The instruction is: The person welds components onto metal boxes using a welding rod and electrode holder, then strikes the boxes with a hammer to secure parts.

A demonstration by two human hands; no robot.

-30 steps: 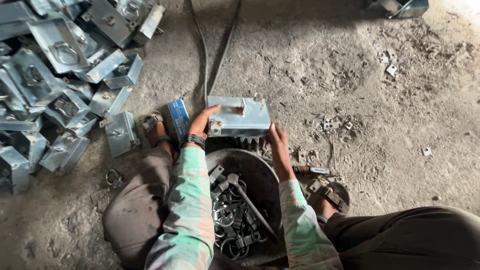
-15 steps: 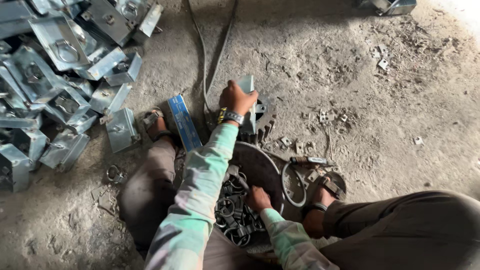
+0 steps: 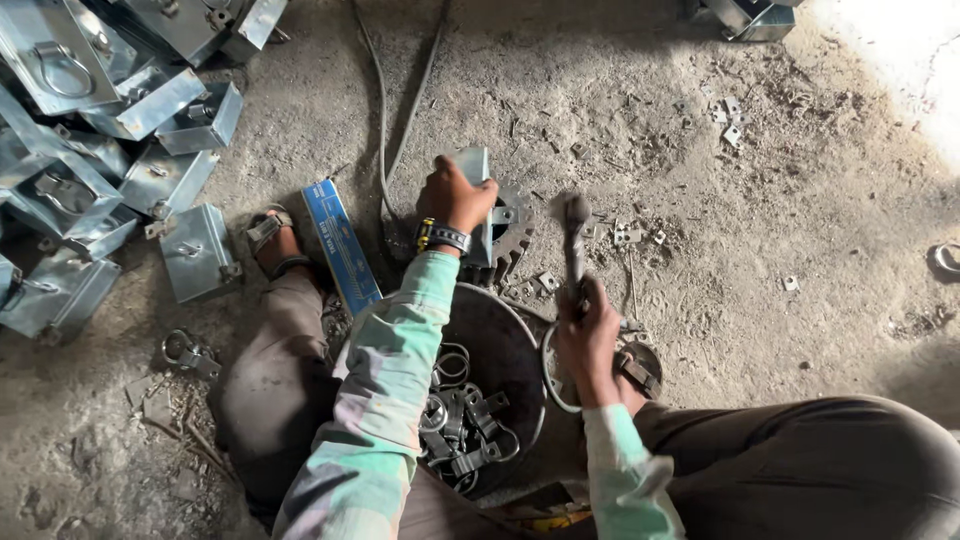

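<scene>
I see the concrete floor [image 3: 760, 200] spread under everything, with a heap of grey metal boxes [image 3: 90, 150] well off to the far side of my left fingers. Below both sets of fingers sits a round dark basin [image 3: 500, 345] holding loose metal clamps [image 3: 462, 425]. Beside the left wrist lies a flat blue packet [image 3: 342, 245]. My left hand [image 3: 455, 195] has its fingers clenched over the top edge of a small metal box [image 3: 476, 200] stood on edge on the floor, and a toothed gear plate [image 3: 512, 240] lies just beyond those fingers, touching the box as far as I can tell. My right hand [image 3: 588, 340] has its fingers wrapped tight round the handle of a hammer [image 3: 574, 245], whose blurred head hangs just right of the box
</scene>
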